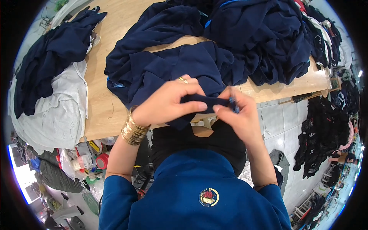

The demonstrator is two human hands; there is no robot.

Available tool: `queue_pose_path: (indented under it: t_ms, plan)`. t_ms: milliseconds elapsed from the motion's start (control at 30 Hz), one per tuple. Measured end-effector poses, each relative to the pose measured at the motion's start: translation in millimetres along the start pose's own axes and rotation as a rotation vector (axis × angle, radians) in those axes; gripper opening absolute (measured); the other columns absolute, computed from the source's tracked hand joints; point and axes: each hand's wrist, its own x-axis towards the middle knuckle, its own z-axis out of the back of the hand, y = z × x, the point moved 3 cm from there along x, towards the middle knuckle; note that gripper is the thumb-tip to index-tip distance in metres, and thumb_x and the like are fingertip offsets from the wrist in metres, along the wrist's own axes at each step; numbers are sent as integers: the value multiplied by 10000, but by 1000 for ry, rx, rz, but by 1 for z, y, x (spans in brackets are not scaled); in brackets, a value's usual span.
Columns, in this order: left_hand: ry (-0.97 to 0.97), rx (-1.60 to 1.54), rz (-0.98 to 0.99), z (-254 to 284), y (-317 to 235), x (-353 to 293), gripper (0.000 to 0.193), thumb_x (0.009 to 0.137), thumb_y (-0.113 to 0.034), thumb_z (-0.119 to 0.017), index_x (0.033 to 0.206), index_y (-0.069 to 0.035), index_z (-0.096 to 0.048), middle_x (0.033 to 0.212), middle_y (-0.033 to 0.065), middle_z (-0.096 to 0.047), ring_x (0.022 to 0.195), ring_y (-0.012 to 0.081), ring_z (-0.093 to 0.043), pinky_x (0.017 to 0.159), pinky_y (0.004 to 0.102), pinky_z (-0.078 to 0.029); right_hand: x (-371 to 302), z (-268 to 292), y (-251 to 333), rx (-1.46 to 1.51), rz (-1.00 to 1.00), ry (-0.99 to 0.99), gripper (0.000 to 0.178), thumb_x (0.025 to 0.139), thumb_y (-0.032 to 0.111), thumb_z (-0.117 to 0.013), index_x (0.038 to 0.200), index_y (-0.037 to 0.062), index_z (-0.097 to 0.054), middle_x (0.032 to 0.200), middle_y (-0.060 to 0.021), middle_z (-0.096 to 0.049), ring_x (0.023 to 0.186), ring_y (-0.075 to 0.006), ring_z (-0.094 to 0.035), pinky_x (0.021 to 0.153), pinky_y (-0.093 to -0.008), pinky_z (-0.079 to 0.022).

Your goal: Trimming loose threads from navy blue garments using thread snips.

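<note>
1. The pale wooden table (103, 111) fills the upper frame under heaped navy blue cloth garments (264, 34).
2. At centre, my left hand (168, 101) pinches a folded navy fabric edge (205, 100).
3. My right hand (239, 115) grips a small blue tool (233, 105); a slip might nick cloth.

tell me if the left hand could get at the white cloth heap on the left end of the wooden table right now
Probably not straight away: the left hand is pinching a folded strip of navy fabric together with the right hand. Nothing lies between it and the white cloth heap, so letting go would likely free the way.
</note>
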Motion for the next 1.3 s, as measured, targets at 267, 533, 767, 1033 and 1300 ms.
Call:
queue_pose_path:
  t_ms: [267, 533, 767, 1033, 1300]
  plan:
    - [16, -204, 60, 3, -1, -2, 188, 793, -157, -676, 816, 4, -582, 735, 20, -477, 751, 132, -419, 722, 267, -346, -2, 0, -2, 79, -96, 31, 172, 747, 127, -687, 771, 6, -566, 634, 34, -416, 589, -34, -377, 526, -211, -293]
    - [-37, -159, 26, 0, -7, 1, 182, 783, -147, -682, 830, 5, -592, 742, 27, -507, 750, 137, -435, 734, 266, -354, -3, -2, 0, 62, -72, 38, 181, 754, 120, -671, 768, -7, -542, 665, 18, -403, 609, -54, -378, 535, -224, -295]
    - [-144, 169, 10, -1, -12, 0, 160, 783, -153, -676, 829, -16, -608, 745, 29, -522, 740, 146, -428, 722, 275, -348, -7, -5, 8, -304, 139, -172, 163, 712, 88, -668, 764, -6, -546, 661, -31, -448, 577, -106, -417, 528, -244, -330]
    - [-124, -108, 71, -4, -6, -2, 173, 813, -187, -659, 823, -21, -612, 730, 35, -497, 758, 148, -438, 731, 268, -352, -6, -5, 9, -273, 130, -113, 166, 709, 103, -673, 767, 5, -552, 653, -47, -466, 565, -137, -435, 517, -255, -343]
    - [-124, -143, 131, -4, -4, -1, 165, 811, -173, -662, 792, -24, -593, 723, 4, -480, 747, 122, -408, 728, 252, -326, -4, 1, -4, -20, 66, -76, 155, 710, 85, -669, 761, 1, -550, 656, -25, -469, 601, -84, -440, 533, -241, -339]
